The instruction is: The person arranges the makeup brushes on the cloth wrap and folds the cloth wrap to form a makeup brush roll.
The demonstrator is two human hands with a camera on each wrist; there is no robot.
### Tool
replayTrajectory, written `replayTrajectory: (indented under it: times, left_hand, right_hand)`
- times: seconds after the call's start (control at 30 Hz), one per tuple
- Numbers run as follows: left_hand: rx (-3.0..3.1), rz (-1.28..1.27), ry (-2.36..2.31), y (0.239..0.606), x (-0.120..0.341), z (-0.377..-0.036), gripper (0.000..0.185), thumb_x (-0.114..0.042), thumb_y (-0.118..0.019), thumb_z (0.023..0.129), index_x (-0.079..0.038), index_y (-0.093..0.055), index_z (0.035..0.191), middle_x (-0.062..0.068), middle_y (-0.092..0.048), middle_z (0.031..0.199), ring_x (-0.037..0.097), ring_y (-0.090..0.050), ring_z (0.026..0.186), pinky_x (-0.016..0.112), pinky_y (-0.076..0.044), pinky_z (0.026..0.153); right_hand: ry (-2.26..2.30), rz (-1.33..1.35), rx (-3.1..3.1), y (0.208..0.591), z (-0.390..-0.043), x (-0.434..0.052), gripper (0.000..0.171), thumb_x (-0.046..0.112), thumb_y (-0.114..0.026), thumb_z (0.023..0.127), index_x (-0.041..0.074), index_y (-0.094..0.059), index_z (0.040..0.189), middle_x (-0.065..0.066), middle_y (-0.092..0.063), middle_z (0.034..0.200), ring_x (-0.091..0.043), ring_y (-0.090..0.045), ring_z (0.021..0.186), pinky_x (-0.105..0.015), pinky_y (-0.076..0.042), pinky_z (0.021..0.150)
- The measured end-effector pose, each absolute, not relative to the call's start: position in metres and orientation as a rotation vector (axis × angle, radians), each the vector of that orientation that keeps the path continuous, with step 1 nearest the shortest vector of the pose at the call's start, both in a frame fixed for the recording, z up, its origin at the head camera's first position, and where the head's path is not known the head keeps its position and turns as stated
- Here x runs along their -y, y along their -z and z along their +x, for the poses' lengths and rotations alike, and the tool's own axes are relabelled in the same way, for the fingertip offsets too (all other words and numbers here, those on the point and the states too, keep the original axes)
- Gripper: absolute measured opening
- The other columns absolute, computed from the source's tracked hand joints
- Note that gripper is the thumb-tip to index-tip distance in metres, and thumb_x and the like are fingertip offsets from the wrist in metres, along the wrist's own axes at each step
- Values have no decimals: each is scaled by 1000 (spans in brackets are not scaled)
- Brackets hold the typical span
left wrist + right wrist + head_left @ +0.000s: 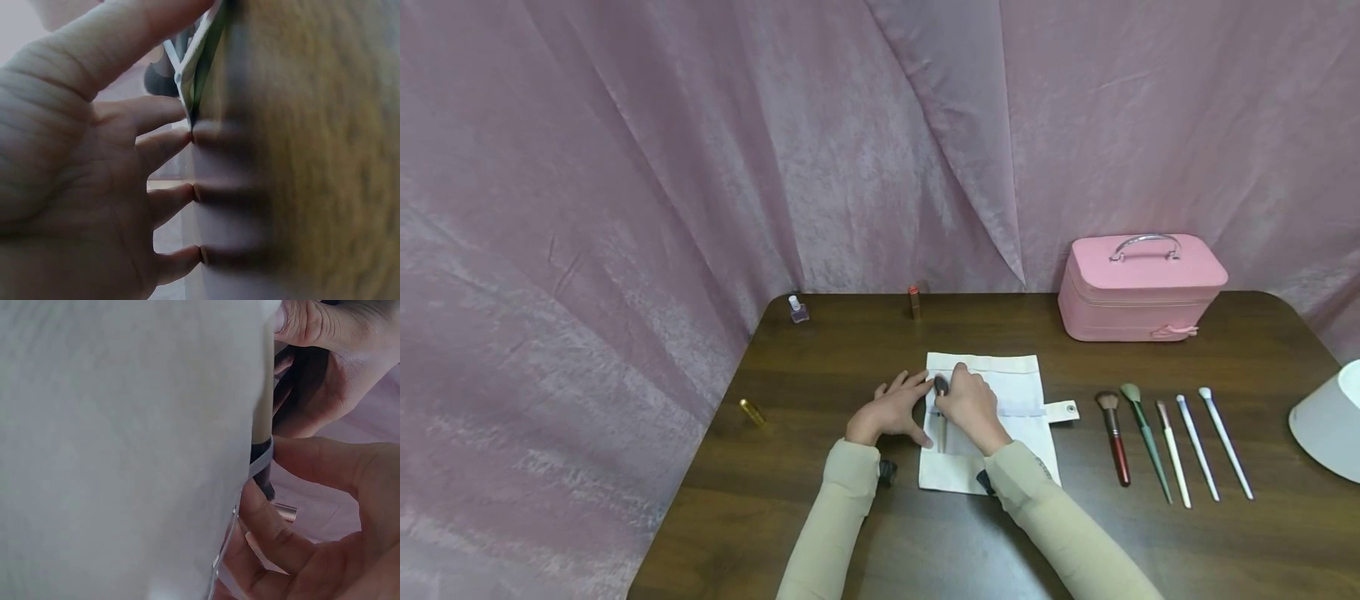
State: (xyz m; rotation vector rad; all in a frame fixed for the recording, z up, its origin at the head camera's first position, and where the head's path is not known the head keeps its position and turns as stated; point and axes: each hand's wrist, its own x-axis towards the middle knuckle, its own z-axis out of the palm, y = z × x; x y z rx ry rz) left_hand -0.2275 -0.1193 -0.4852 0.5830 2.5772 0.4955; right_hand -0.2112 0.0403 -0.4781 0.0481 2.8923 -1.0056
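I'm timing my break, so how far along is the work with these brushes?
Done: the white pouch lies open, its strap unfastened. In hand: the right hand holds a dark-tipped brush at the pouch's pale band, while the left hand touches the pouch's left edge. Remaining: five brushes lie in a row outside the pouch, probably still to be slotted in. So it looks early.

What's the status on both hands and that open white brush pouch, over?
Left hand spread at left edge of white pouch. Right hand pinching dark-headed brush near elastic band. No blockage visible; five brushes lie apart, right of pouch.
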Motion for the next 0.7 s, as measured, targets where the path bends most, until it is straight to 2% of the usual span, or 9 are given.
replayTrajectory:
  times: [0.17,0.37,0.53,0.7]
  left_hand:
    - [-2576,583,-499,486,120,-228,107,-32,-93,74,-17,-31,161,-2,-15,169,32,-6,154,62,-11,117]
    - [-2566,583,-512,484,121,-228,109,-33,-92,75,-14,-28,161,-2,-16,169,31,-5,155,61,-10,118]
    - [-2553,569,-525,483,121,-228,109,-32,-92,76,-14,-27,162,-1,-15,169,31,-4,155,62,-9,117]
    - [-2554,574,-521,486,120,-228,109,-33,-92,75,-14,-28,161,0,-16,169,33,-5,154,63,-10,117]
  right_hand:
    - [1014,3,-2887,477,-209,-45,45,12,-74,78,-10,-59,114,-19,-65,82,-31,-61,70,-45,-50,60]
    - [1087,-76,-2826,470,-208,-58,53,13,-78,82,-11,-59,125,-20,-70,91,-30,-65,78,-43,-53,67]
    - [1203,-160,-2796,459,-205,-74,44,15,-76,87,-7,-63,123,-19,-72,99,-33,-67,91,-47,-53,79]
    - [1297,-212,-2830,448,-199,-91,37,18,-71,92,-6,-65,120,-20,-71,105,-33,-71,93,-47,-54,79]
